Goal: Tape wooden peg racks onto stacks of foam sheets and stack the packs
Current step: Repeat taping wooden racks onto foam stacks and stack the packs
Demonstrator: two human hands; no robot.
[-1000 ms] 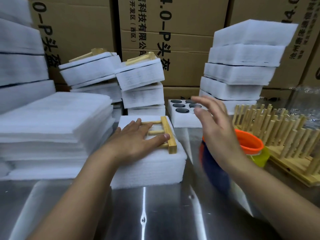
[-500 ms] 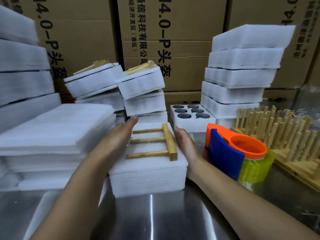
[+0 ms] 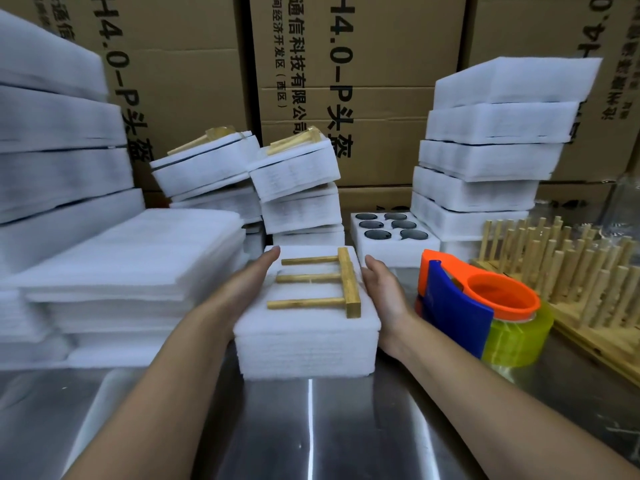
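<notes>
Foam stack [image 3: 304, 344] between straight, flat fingers [image 3: 265, 265]

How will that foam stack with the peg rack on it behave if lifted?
Probably light: the foam stack is thin sheets. Likely loose; separate layers show along its side, so they may slide or sag unless the left hand and right hand squeeze both sides. The peg rack lies flat on top with no tape visible, so tilting could slip it off.
</notes>
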